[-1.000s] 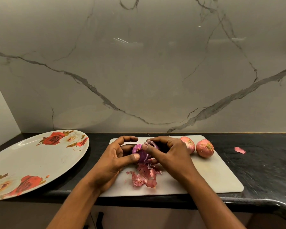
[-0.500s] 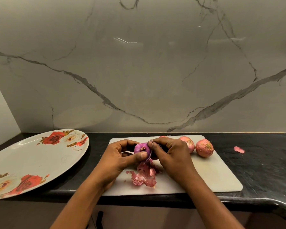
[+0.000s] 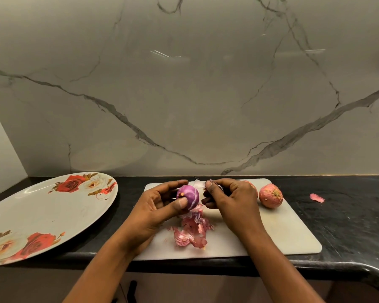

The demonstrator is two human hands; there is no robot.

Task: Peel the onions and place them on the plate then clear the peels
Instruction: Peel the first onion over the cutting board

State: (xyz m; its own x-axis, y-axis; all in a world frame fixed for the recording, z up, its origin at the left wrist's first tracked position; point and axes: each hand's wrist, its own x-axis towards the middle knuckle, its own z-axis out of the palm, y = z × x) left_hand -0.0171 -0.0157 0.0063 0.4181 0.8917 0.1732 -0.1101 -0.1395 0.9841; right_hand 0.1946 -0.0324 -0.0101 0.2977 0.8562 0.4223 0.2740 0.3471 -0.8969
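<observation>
My left hand (image 3: 155,211) grips a purple peeled onion (image 3: 188,196) above the white cutting board (image 3: 289,235), thumb on its front. Just right of it, my right hand (image 3: 230,200) pinches a strip of onion skin (image 3: 214,185) between thumb and fingers, pulled clear of the onion. A heap of pink peels (image 3: 192,230) lies on the board below the onion. An unpeeled onion (image 3: 270,195) sits at the board's back right; another unpeeled onion (image 3: 251,186) shows partly behind my right hand. The big rose-patterned plate (image 3: 37,215) lies to the left with nothing on it.
A stray peel (image 3: 317,197) lies on the black counter (image 3: 348,217) right of the board. The marble wall rises directly behind. The counter's front edge curves at the lower right.
My right hand has pulled a strip of skin off the onion and moved right, away from it. My left hand has turned the onion, so its purple surface now shows fully.
</observation>
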